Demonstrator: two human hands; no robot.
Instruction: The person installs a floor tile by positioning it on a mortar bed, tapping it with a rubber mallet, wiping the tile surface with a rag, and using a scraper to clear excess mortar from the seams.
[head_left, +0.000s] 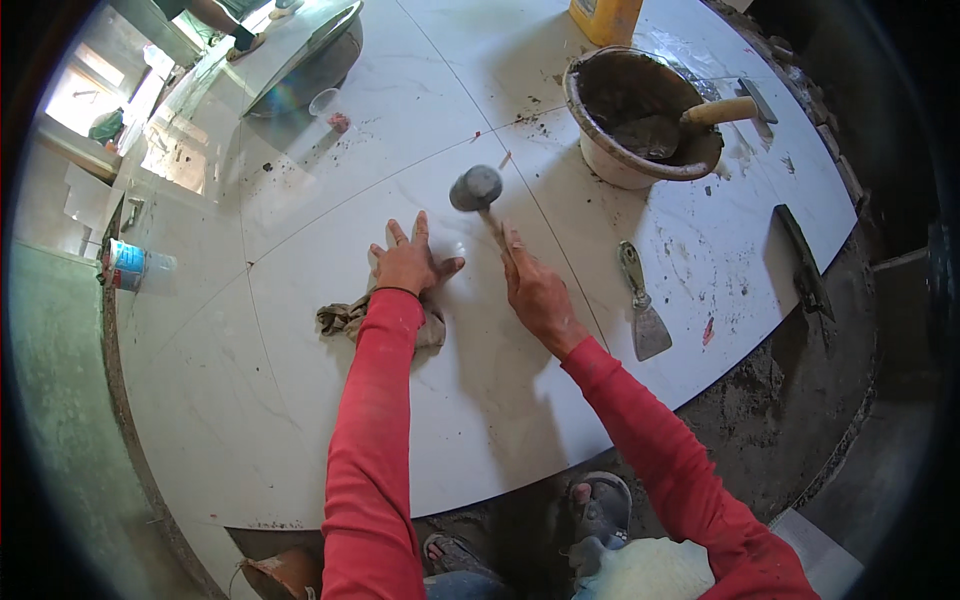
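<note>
My right hand is closed round the wooden handle of a rubber mallet. The mallet's dark head is up and to the left of that hand, over the white floor tiles. Fingers spread, my left hand rests on the tile surface to the left of the mallet. A crumpled greyish-brown rag lies under my left wrist, partly covered by the arm. To the right of my right hand a putty knife lies flat on the tiles.
A mortar-smeared bucket holds a wooden-handled trowel. Beyond stands a yellow container. A dark long tool lies at the right edge, beside wet mortar. A large basin, a plastic cup and a blue-labelled tub are leftward.
</note>
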